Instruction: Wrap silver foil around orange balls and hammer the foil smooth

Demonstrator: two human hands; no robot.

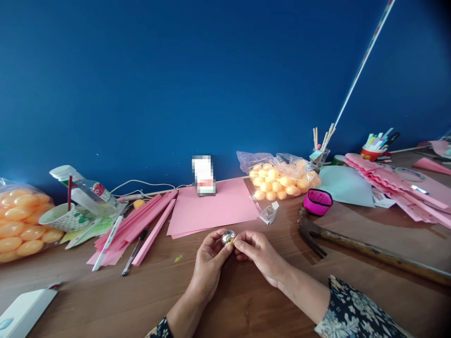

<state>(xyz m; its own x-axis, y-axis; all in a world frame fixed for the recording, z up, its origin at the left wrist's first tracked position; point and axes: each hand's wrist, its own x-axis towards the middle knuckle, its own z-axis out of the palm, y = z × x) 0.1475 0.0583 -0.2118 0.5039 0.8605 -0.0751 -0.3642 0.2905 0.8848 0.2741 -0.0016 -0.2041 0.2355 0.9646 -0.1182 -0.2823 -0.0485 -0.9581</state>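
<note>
Between my two hands is a small shiny silver ball (pixel 228 236) with a bit of yellow at its lower edge. My left hand (pixel 210 263) grips it from the left, thumb in front and fingers behind. From the right, my right hand (pixel 259 253) pinches at the ball's edge with thumb and forefinger; what lies between those fingertips is too small to name. Both hands are over the brown table (pixel 243 305). Just beyond them lie pink paper sheets (pixel 211 213) and a crumpled clear wrapper (pixel 268 213).
A hammer (pixel 352 244) and a magenta pouch (pixel 317 202) lie to the right. Bags of orange balls (pixel 278 180) stand at the back and far left. Pink strips (pixel 137 220), pens, a paper cup (pixel 63 218) and a plastic bottle (pixel 89 190) crowd the left. A phone (pixel 204 176) leans on the blue wall.
</note>
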